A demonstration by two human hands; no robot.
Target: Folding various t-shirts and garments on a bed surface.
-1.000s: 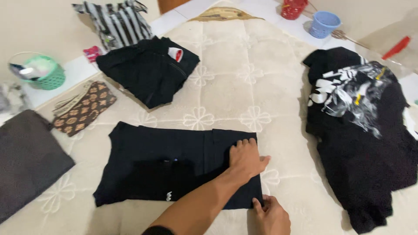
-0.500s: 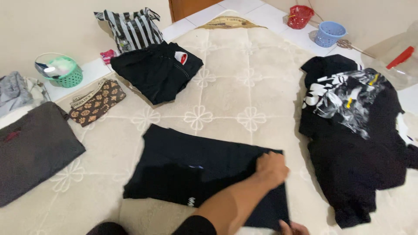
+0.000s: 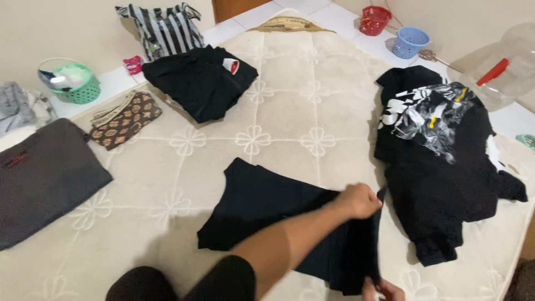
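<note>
The flat black cotton shirt [image 3: 267, 206] has slid rightward, its right edge now lifted, pinched by the left hand [image 3: 361, 200] above and right hand [image 3: 382, 290] below.

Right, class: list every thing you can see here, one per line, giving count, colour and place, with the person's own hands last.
Mattress: one, cream, fills the floor.
Garment in hand: one, black, near centre.
Folded garment: one, black, far left.
Garment pile: one, black with white print, right.
Grey cloth: one, left edge.
Patterned pouch: one, brown, left.
Striped bag: one, black and white, far left.
Baskets: green, red, blue.
Left hand: grips the garment's right edge.
Right hand: grips the garment's bottom corner.
</note>
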